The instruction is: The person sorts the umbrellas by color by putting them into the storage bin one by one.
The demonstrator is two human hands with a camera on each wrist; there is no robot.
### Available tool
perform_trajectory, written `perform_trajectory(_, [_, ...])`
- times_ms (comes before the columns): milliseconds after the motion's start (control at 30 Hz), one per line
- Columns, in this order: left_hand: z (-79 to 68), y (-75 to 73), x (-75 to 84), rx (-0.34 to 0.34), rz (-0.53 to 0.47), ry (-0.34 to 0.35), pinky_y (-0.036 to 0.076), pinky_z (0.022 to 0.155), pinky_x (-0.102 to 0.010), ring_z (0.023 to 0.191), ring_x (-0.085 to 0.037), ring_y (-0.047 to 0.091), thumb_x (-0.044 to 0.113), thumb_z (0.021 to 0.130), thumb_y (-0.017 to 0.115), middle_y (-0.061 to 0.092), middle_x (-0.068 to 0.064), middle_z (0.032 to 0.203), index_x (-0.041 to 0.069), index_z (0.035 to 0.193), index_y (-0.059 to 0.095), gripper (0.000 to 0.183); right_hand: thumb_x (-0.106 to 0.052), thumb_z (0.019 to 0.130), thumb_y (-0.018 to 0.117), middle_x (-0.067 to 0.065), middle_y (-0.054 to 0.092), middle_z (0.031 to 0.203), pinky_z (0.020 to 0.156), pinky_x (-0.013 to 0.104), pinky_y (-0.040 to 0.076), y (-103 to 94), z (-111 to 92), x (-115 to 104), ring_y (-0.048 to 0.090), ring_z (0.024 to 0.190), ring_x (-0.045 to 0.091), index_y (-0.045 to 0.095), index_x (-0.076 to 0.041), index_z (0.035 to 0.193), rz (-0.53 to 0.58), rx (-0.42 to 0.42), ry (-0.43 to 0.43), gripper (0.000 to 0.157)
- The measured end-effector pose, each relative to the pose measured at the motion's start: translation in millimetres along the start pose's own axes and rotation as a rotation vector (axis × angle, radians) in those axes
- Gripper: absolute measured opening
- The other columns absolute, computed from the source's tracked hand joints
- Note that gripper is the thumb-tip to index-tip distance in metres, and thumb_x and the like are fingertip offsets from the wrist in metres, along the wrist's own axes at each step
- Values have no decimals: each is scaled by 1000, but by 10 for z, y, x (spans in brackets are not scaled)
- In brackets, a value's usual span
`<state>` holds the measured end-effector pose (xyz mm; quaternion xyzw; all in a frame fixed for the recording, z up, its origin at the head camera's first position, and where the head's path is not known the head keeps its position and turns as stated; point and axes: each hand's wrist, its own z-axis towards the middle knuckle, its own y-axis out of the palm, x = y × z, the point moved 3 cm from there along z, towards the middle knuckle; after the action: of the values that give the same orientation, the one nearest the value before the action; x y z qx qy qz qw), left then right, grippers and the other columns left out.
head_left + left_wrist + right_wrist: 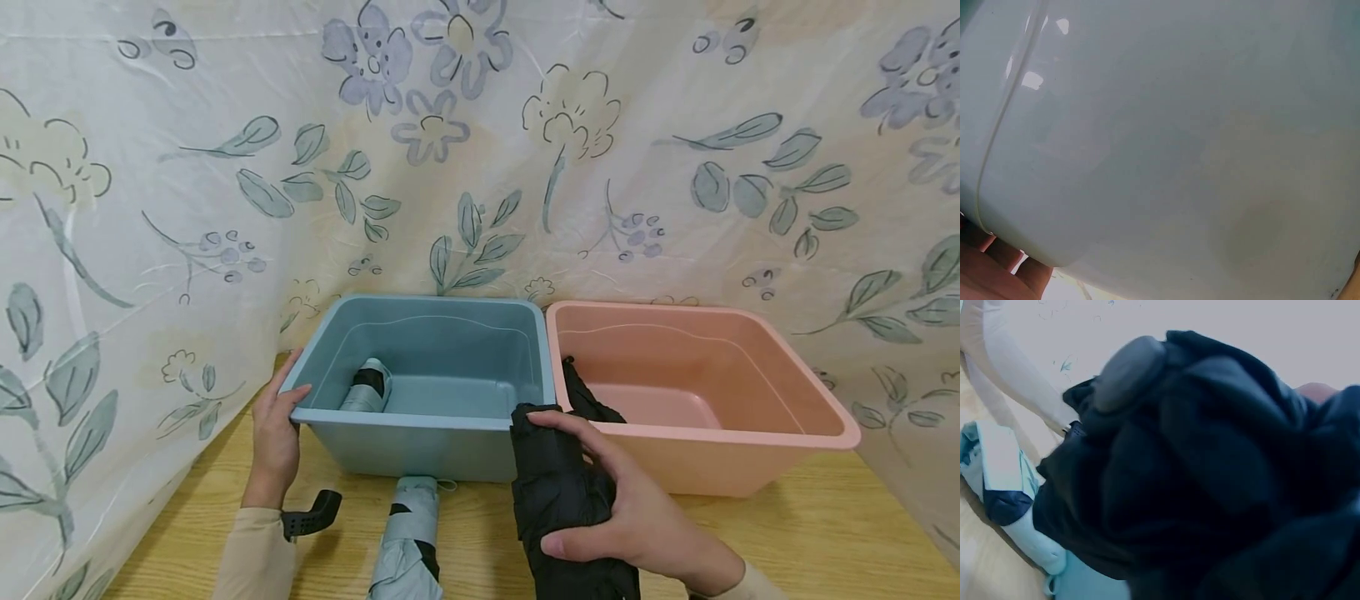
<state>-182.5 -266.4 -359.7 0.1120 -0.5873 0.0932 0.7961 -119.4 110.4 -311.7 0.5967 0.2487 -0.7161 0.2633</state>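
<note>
Black umbrella (pixel 558 492), folded, one of four slim cloth bundles in our view, is grasped in our right hand (pixel 645 510), thumb on one side and fingers on the other. Its far end shows over the front rims where two bins meet; we cannot tell whether it touches them. Our left hand (pixel 274 421) grips the left front corner of the blue bin (pixel 420 423), thumb lapped over the rim.

We count two pale blue umbrellas, both folded: one tilted umbrella (pixel 364 401) inside the blue bin, at its left, with a black band near the top, and one loose umbrella (pixel 405 546) on the table (pixel 480 537), just in front of that bin, marked with black patches and bearing one small loop (pixel 447 485) at its far end. Beside the blue bin stands one pink bin (pixel 750 438), where one black bundle (pixel 589 397) leans in the left front corner, partly hidden from us. One black band (pixel 313 514) circles our left wrist, below one of two beige sleeves (pixel 258 550). Behind both bins hangs a flowered sheet (pixel 480 167).
</note>
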Motion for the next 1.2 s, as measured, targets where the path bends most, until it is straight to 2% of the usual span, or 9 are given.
perform_trajectory(133, [-3,-5,-9,-1,3,1,21,108,-44,134,-24,29,6,96,33,32,-6,148,17,145,36,51,13,79,64,25,34,135,74,53,49,-25,-19,-68,57,101,39,20,-15,149,73,-26,-41,87])
perform_trajectory(267, [-1,-7,-13,-3,-3,2,21,108,-44,134,-24,29,5,96,33,32,-6,149,17,145,36,51,13,77,65,25,29,136,70,53,51,-63,-31,-109,58,96,39,21,-13,149,26,15,-70,88])
perform_trajectory(500, [-1,-8,-16,-2,-22,1,24,107,-38,134,-24,29,4,96,34,32,-7,148,16,145,36,51,11,77,67,33,42,117,64,51,52,-139,-56,-140,61,88,39,24,-14,148,-38,75,-79,87])
perform_trajectory(667, [-2,-7,-15,-6,-21,1,22,108,-42,134,-24,28,4,96,34,31,-7,149,16,145,36,51,6,76,71,22,45,125,67,46,53,-249,-56,-214,61,90,35,27,-18,148,-184,135,-83,87])
perform_trajectory(767, [0,-1,-16,-8,-19,1,21,108,-43,134,-25,28,4,96,34,31,-7,149,16,146,36,51,1,76,73,19,49,124,68,43,54,-383,-49,-280,62,90,32,29,-23,147,-287,199,-63,86])
perform_trajectory(867, [2,8,-14,-7,-20,4,21,108,-43,134,-25,28,4,96,34,31,-7,149,16,146,35,51,-1,76,74,20,47,125,66,43,54,-543,-30,-351,63,88,34,30,-27,146,-327,257,-26,86])
perform_trajectory(1033, [1,25,-8,-1,-18,5,22,107,-43,134,-25,28,5,96,34,31,-8,149,16,146,36,51,-13,77,77,3,30,144,71,41,52,-838,35,-435,48,113,33,34,-34,143,-503,332,34,82])
perform_trajectory(1133, [1,35,-7,2,-16,5,22,107,-42,134,-25,28,5,96,34,31,-8,149,16,145,36,51,-14,78,76,2,29,144,72,43,53,-1025,86,-439,46,114,35,35,-33,143,-504,327,63,80])
perform_trajectory(1200, [1,41,-8,5,-15,5,22,107,-42,134,-25,28,4,96,34,31,-8,149,16,145,36,51,-15,78,76,7,34,139,68,43,54,-1153,115,-434,54,105,36,34,-33,144,-484,318,94,80])
